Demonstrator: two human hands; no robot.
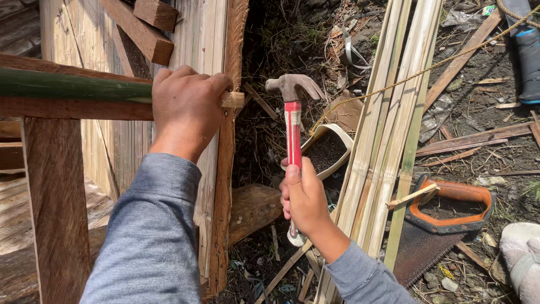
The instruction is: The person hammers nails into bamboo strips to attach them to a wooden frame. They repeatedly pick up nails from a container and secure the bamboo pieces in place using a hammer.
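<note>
Gripping a claw hammer [292, 135] by its red handle, the right hand [304, 197] sits near the middle of the view, fingers wrapped fully round the lower shaft and thumb laid up along it. The hammer stands almost upright, its steel head at the far end, claw to the right, just right of a short wooden stub [233, 99]. The head is close to the stub but apart from it.

The left hand [185, 107] is closed over the top rail [67, 108] of a rough wooden frame, fingers curled over the far side where the stub pokes out to the right. Whether it pinches a nail there cannot be told. A green bamboo pole [62, 85] lies along the rail, running left from under the hand. Below the rail a thick post [56, 208] drops down on the left, and a thin upright board [224, 186] stands just under the stub. Both arms wear grey sleeves [152, 236].

Right of the hammer, a bundle of pale split bamboo strips [388, 124] leans from near to far across dark soil. A yellow rope [427, 68] crosses over them towards the far right. A handsaw [444, 217] with an orange handle lies on the ground at the near right, touching the strips' edge. A pale shoe [523, 253] shows at the near right corner, and loose wood offcuts [478, 138] lie scattered on the soil beyond the saw.
</note>
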